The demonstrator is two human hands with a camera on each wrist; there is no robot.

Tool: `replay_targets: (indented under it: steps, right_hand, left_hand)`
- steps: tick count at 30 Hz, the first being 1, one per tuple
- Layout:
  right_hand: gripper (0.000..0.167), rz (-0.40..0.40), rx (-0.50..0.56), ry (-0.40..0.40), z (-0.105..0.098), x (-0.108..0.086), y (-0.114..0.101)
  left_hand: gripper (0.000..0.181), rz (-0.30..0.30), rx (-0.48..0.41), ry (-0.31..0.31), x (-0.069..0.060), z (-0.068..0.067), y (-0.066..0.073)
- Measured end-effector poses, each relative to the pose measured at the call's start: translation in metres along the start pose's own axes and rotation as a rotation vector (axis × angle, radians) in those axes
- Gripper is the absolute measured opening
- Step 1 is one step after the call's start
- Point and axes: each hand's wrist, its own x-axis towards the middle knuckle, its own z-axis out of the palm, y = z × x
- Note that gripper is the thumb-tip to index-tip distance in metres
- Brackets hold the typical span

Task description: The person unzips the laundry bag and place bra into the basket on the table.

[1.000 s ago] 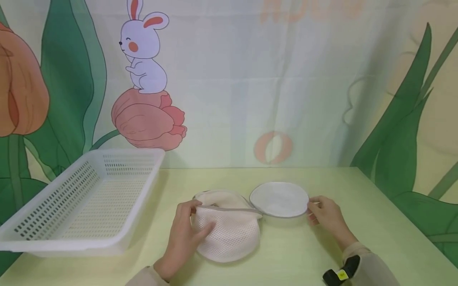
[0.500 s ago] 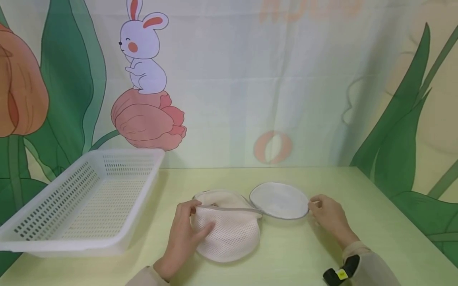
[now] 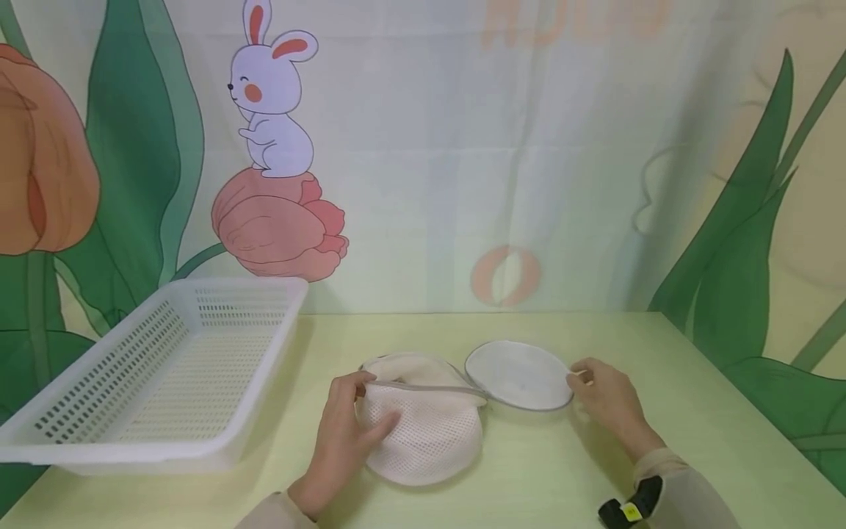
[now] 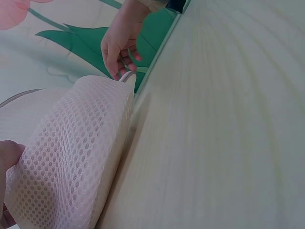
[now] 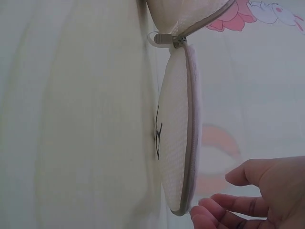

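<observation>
A cream mesh laundry bag (image 3: 423, 433) stands unzipped on the table, its mouth gaping at the top. My left hand (image 3: 344, 426) grips its left rim, thumb on the front mesh and fingers behind the edge. The bag's round white flap (image 3: 518, 376) is folded out to the right, edged with a grey zipper; the zipper pull (image 5: 164, 40) sits by the hinge. At the flap's right edge is my right hand (image 3: 608, 400). In the right wrist view its thumb stands apart from the flap, while the fingertips (image 5: 205, 205) lie close to the rim. What the bag contains is hidden.
A large white perforated plastic basket (image 3: 228, 441) stands at the left of the pale yellow table (image 3: 529, 470). A printed curtain (image 3: 410, 147) with a rabbit and tulips hangs behind. A black wrist device (image 3: 631, 507) is on the right sleeve.
The flap's right side has dipped, leaving it more slanted. My head view has shifted slightly. The left hand keeps its hold on the bag.
</observation>
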Motion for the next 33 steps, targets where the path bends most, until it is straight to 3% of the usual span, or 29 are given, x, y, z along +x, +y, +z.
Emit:
replay_targets:
  steps: [12, 26, 33]
  right_hand:
    - [0.029, -0.057, 0.056, 0.039, 0.002, -0.008, -0.021]
    - [0.022, -0.184, 0.176, 0.101, 0.004, -0.026, -0.061]
    - [0.019, -0.215, 0.222, 0.062, 0.009, -0.035, -0.078]
  left_hand:
    - [0.057, -0.051, -0.023, -0.043, 0.000, -0.002, 0.002]
    - [0.058, -0.010, 0.007, -0.014, -0.001, -0.002, 0.002]
    - [0.058, -0.005, 0.009, -0.004, -0.001, -0.002, 0.003]
